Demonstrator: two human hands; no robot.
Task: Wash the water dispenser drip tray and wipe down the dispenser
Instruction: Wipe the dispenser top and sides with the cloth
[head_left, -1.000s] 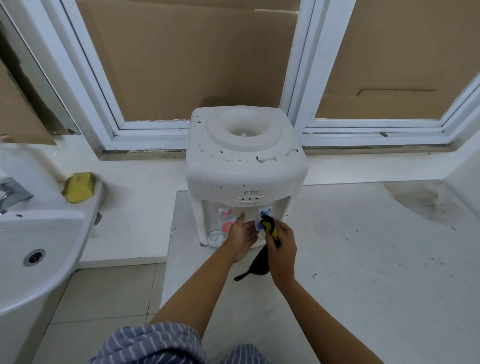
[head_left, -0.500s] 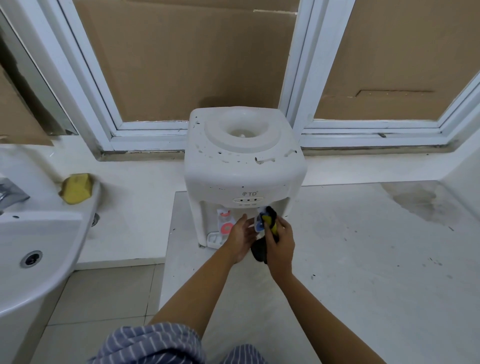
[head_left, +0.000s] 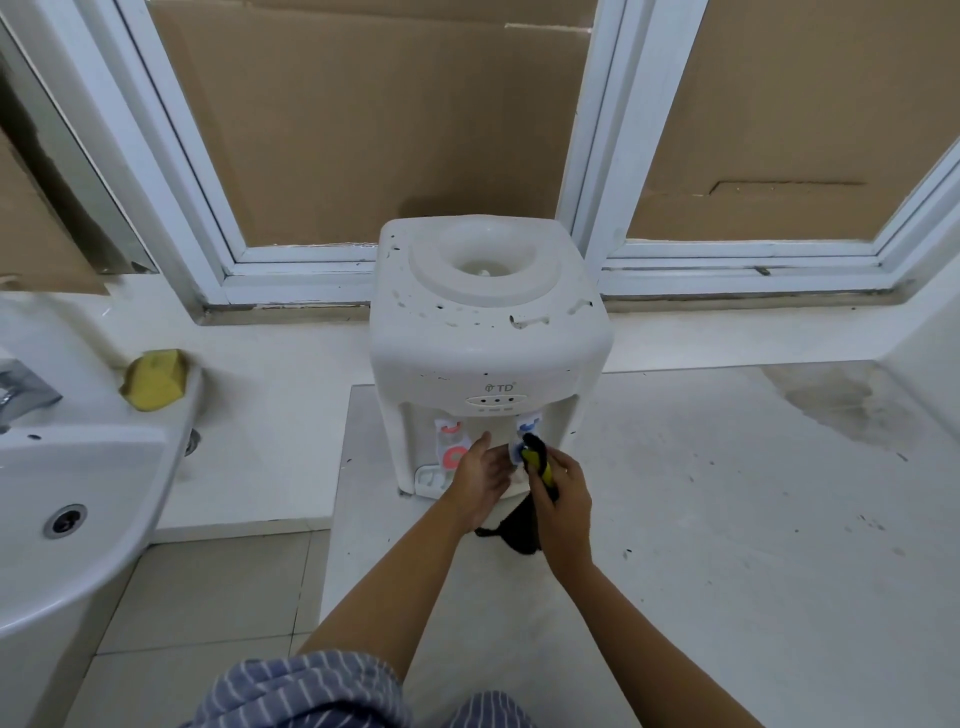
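A white, speckled water dispenser (head_left: 488, 343) stands on a white counter (head_left: 727, 519) under the window. Its red tap (head_left: 452, 452) is on the left of the recess, its blue tap (head_left: 525, 431) on the right. The white drip tray (head_left: 428, 480) shows at the base, partly hidden by my hands. My right hand (head_left: 563, 506) grips a black and yellow cloth (head_left: 537, 465) and presses its tip against the blue tap; the cloth's tail (head_left: 514, 535) hangs onto the counter. My left hand (head_left: 480, 480) reaches into the recess between the taps, fingers fairly straight.
A white sink (head_left: 78, 499) with a metal faucet (head_left: 21, 395) is at the left, and a yellow sponge (head_left: 153, 382) lies on its rim. Tiled floor (head_left: 208, 597) lies between sink and counter. A dark stain (head_left: 852, 405) marks the counter's far right.
The cloth tip stays at the blue tap while its tail drops back onto the counter. My left hand shifts slightly up in the recess.
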